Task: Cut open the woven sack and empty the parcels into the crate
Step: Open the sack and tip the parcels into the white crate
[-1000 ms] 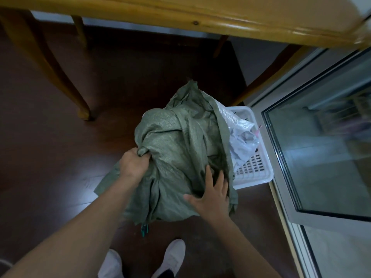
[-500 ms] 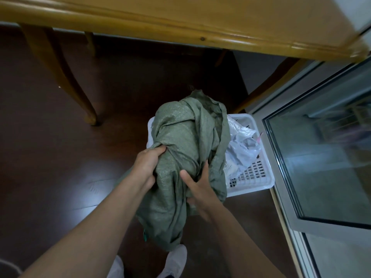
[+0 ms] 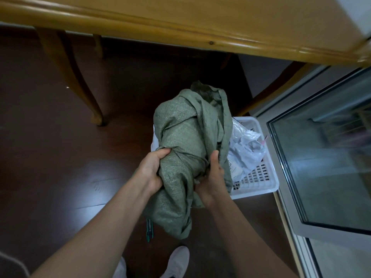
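A crumpled green woven sack (image 3: 184, 149) hangs bunched between my hands, above the left part of a white slotted plastic crate (image 3: 259, 183) on the floor. My left hand (image 3: 152, 167) grips a fold on the sack's left side. On its right side my right hand (image 3: 212, 177) holds the sack, thumb up along the fabric, fingers tucked into a fold. White and grey plastic parcels (image 3: 245, 149) lie in the crate, partly hidden by the sack. A small green-handled tool (image 3: 149, 230) lies on the floor under the sack's lower end.
A wooden table (image 3: 200, 23) overhangs the scene, with one leg (image 3: 80, 87) at the left. An open glass door and its frame (image 3: 321, 157) stand close to the crate's right. Dark wooden floor (image 3: 60, 157) spreads to the left. My white shoes (image 3: 176, 261) are below.
The sack has been gathered into a tighter bundle. My right hand went from resting flat on the fabric to holding it, and both hands moved closer together.
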